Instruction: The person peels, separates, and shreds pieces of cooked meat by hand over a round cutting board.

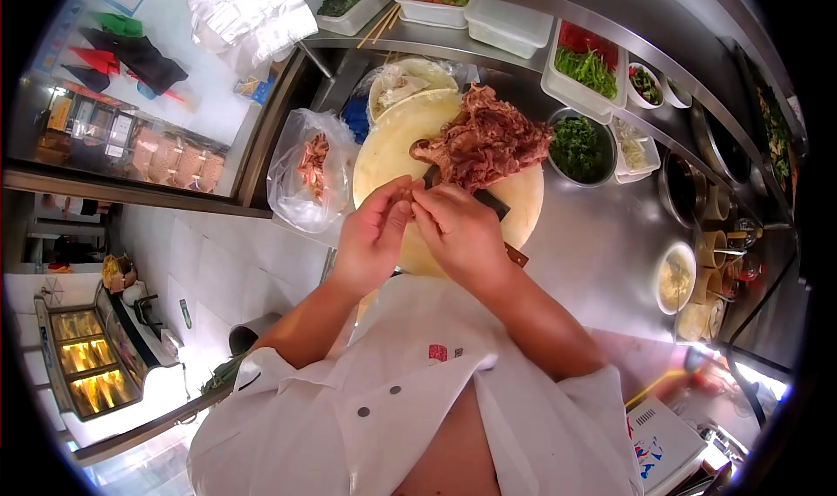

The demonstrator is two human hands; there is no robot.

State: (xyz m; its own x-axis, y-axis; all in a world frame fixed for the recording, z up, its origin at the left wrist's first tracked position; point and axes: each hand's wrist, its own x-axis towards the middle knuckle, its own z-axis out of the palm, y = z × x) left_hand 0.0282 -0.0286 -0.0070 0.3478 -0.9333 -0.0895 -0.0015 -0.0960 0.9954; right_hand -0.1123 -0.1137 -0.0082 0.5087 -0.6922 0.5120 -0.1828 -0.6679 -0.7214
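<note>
My left hand (373, 233) and my right hand (460, 230) meet above the near part of a round cutting board (385, 156). Their fingertips are pinched together; whatever small thing they hold is too hidden to name. Just beyond them, a large heap of sliced reddish-brown meat (501, 143) lies on the board. Partly under my right hand is a dark-bladed knife (493, 204), its wooden handle (516, 254) showing at the board's near right edge. To the left, a clear plastic bag (283, 169) contains strips of meat (314, 166).
Right of the board are a bowl of chopped greens (577, 147) and a white bowl of pale food (676, 276). A steel shelf (523, 53) above holds a tub of greens and red peppers (586, 64). Behind the board sits a pale tub (410, 78).
</note>
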